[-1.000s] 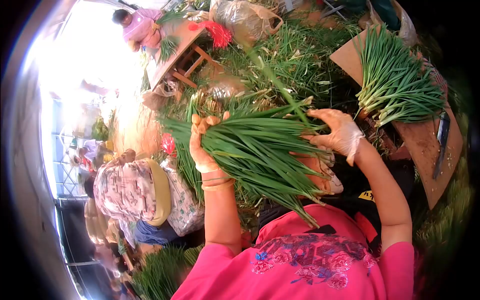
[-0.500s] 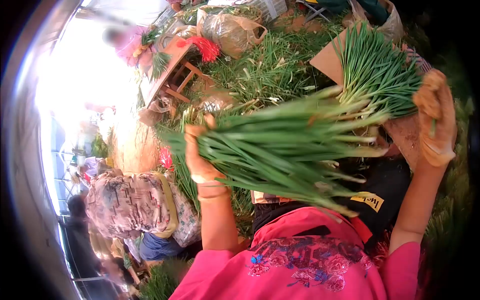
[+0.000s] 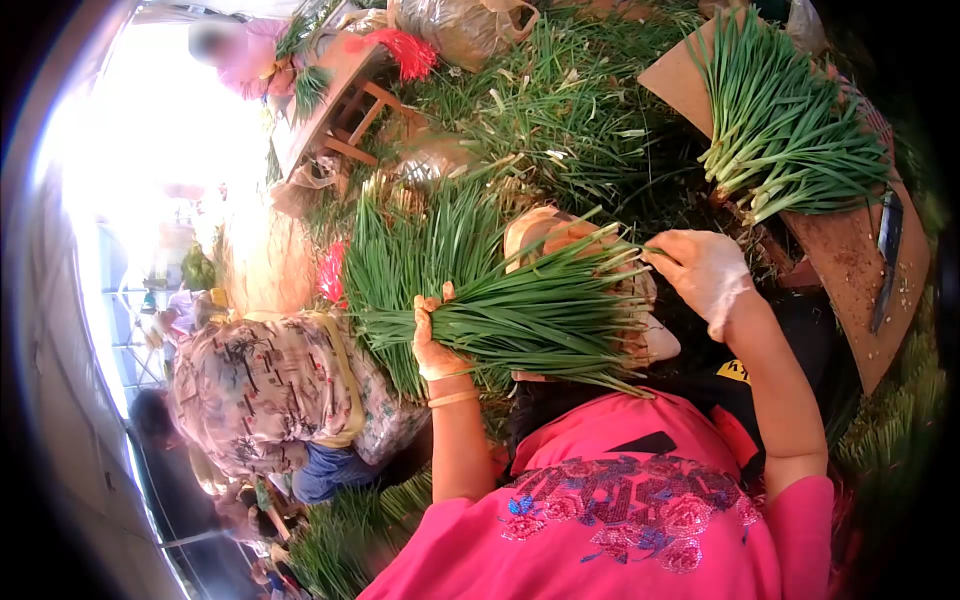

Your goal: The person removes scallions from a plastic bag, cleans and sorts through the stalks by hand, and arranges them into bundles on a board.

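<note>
One bunch of long green stalks (image 3: 540, 315) spreads across the person's lap, its stalks too many and too overlapped to count. Its leafy end passes through the left hand (image 3: 432, 345), whose fingers are curled firmly round it, with the thumb upright on the far side. Most of the bunch's visible length lies to the right of that grip. The long axis runs nearly level from left to right, rising a little: green tips point left, paler cut ends fan out to the right. At those ends is the right hand (image 3: 702, 275), thumb and forefinger brought close together at a stalk end; whether they pinch it is too small to tell.

One yellowish band (image 3: 453, 398) circles the left wrist. The person wears a pink top (image 3: 640, 510) with a floral design. Just behind the held bunch lies a loose heap of stalks (image 3: 425, 235), and scattered greens (image 3: 565, 110) cover the ground beyond.

To the right, one brown board (image 3: 845, 275) bears one large pile of stalks (image 3: 790, 130) and one knife (image 3: 888, 260) with its long axis running toward the person. At upper left, one low table (image 3: 335, 85) holds red strands (image 3: 408, 52), beside a clear plastic bag (image 3: 455, 30). Two co-workers show plainly: one in pink (image 3: 255, 55) at that table, one in a patterned garment (image 3: 255, 390) at left.
</note>
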Demonstrator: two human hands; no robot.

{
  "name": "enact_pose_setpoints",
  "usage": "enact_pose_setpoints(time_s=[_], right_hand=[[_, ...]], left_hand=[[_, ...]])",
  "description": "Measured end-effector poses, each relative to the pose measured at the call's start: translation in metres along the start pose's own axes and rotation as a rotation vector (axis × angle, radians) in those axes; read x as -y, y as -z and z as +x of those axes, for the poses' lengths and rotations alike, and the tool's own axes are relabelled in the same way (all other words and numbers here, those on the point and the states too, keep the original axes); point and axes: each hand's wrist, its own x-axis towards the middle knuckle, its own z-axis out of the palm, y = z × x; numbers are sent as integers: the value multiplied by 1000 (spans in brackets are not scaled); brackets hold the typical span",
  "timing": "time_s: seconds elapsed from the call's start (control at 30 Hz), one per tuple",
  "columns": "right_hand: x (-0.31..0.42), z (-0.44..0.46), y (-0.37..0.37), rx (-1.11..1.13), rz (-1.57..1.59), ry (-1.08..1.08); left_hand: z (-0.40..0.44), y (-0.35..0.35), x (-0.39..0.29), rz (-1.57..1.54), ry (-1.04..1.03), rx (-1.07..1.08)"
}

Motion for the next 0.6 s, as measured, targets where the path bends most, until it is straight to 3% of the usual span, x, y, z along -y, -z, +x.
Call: enact_pose_setpoints(time_s=[0.07, 0.17, 0.23, 0.33, 0.43, 0.47, 0.5, 0.53, 0.6], right_hand=[[9, 16, -3, 162, -291, 156], [27, 50, -6, 572, -271, 65], [34, 60, -15, 571, -232, 33], [32, 81, -75, 346, 363, -409], [16, 81, -96, 376, 1301, -563], [19, 77, -87, 217, 1632, -505], [23, 72, -61, 130, 1738, -485], [19, 62, -41, 61, 1764, -317], [16, 34, 0, -48, 1841, -276]], left_hand=[[0, -2, -2, -27, 7, 4], [2, -5, 1, -25, -4, 73], [1, -10, 2, -16, -18, 89], [0, -18, 1, -10, -18, 164], [4, -21, 2, 30, -23, 264], [6, -18, 1, 36, -26, 270], [9, -14, 1, 42, -27, 273], [12, -10, 1, 46, -24, 275], [13, -9, 4, 29, -20, 221]])
